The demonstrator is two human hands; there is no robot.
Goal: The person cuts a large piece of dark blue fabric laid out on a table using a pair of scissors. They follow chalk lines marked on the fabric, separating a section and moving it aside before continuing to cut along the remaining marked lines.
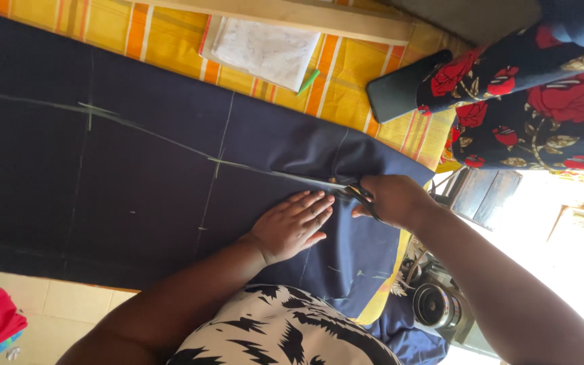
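The left hand [292, 226] lies flat, fingers spread, on the navy cloth [136, 196] near the table's right edge. Just beside it, the right hand [390, 199] is clamped on scissors [354, 192] at a chalk line. A white paper [265, 47] and a black phone [400, 88] lie along the far edge.

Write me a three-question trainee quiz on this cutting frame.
1. True or false: the left hand lies flat on the navy fabric.
2. What does the right hand hold? A scissors, B chalk, C ruler.
3. What lies on the striped yellow cloth beside the green marker?
Key: 1 true. 2 A. 3 a folded white paper.
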